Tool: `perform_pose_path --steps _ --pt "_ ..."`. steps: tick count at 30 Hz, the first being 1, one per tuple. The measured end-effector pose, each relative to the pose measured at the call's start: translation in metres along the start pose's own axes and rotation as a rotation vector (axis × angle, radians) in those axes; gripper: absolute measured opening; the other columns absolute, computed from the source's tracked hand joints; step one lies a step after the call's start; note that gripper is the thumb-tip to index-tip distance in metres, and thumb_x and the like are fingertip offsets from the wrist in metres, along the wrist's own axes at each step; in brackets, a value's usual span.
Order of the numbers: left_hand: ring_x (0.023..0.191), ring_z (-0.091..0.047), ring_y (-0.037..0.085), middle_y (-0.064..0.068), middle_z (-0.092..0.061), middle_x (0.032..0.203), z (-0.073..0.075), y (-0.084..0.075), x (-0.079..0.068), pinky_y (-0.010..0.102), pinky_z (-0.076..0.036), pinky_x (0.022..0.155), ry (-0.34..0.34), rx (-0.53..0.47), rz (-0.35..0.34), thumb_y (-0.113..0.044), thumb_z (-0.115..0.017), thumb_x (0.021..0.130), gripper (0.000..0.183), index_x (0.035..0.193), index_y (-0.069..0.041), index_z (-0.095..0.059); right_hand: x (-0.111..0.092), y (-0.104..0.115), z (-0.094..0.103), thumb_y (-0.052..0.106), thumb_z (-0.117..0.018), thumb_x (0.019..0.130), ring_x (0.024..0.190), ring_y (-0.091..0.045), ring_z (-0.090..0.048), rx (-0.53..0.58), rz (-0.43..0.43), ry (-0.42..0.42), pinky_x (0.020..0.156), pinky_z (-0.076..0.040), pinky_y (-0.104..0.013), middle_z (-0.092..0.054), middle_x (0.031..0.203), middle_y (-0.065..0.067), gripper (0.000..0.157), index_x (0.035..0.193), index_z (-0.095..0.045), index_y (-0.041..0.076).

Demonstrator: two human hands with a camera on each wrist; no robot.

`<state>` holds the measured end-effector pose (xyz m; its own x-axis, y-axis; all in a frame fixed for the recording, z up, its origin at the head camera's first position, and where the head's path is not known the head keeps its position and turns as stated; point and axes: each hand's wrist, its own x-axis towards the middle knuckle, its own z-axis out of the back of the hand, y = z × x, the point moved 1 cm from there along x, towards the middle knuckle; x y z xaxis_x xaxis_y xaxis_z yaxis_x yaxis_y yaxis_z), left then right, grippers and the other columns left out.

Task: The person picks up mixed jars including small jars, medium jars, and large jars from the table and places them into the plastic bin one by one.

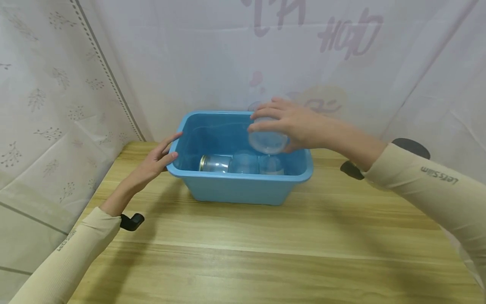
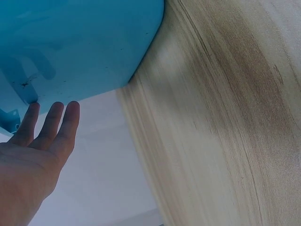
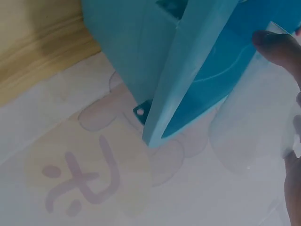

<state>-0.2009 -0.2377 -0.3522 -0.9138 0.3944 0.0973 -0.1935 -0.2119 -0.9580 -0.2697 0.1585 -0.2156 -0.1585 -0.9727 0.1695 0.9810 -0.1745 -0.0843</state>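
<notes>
Right hand (image 1: 300, 124) grips clear container (image 1: 268, 142), long axis slanting — left hand (image 1: 155, 159), fingers straight, touches blue tub (image 1: 239, 189) — sleeve (image 1: 429, 181): "Let's Slim".

The head view looks forward and down from above the table (image 1: 265, 245), far enough back to take in the whole blue tub (image 1: 239, 190), the left hand (image 1: 157, 160), the right hand (image 1: 300, 124) and the cloth (image 1: 182, 63) behind. The left wrist view sits low and close, facing the tub's outer wall, turned so the table's edge runs steeply aslant. The right wrist view, also close and tilted, faces the tub's rim and the cloth; it shares the clear container (image 1: 267, 141) with the head view.
</notes>
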Motion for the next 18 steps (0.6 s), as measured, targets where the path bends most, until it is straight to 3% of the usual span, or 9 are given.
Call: perform_pose_path --steps 6,13,18 --pt "0.131 -0.046 0.046 0.02 -0.031 0.159 -0.0004 0.0006 0.0004 0.035 -0.05 0.092 0.008 -0.014 0.0 -0.022 -0.044 0.11 0.06 0.164 -0.028 -0.019 0.0029 0.0027 -0.001 0.021 -0.104 0.054 0.141 -0.04 -0.034 -0.12 0.082 0.097 0.116 -0.018 -0.056 -0.048 0.145 -0.017 0.101 0.143 -0.057 0.017" --pt "0.13 -0.046 0.049 0.022 -0.032 0.158 -0.0009 0.0009 0.0006 0.033 -0.051 0.091 0.003 -0.013 -0.004 -0.021 -0.044 0.11 0.06 0.164 -0.027 -0.019 0.0063 0.005 -0.0034 0.025 -0.103 0.056 0.141 -0.039 -0.035 -0.262 0.158 0.157 0.117 -0.018 -0.054 -0.046 0.147 -0.017 0.103 0.146 -0.053 0.023" --pt "0.13 -0.048 0.048 0.024 -0.032 0.157 -0.001 0.0008 0.0009 0.034 -0.051 0.091 0.001 -0.006 -0.002 -0.023 -0.044 0.11 0.06 0.164 -0.027 -0.019 0.0067 0.0056 -0.0069 0.028 -0.101 0.061 0.141 -0.038 -0.034 -0.305 0.184 0.188 0.117 -0.017 -0.053 -0.045 0.149 -0.018 0.099 0.146 -0.05 0.024"
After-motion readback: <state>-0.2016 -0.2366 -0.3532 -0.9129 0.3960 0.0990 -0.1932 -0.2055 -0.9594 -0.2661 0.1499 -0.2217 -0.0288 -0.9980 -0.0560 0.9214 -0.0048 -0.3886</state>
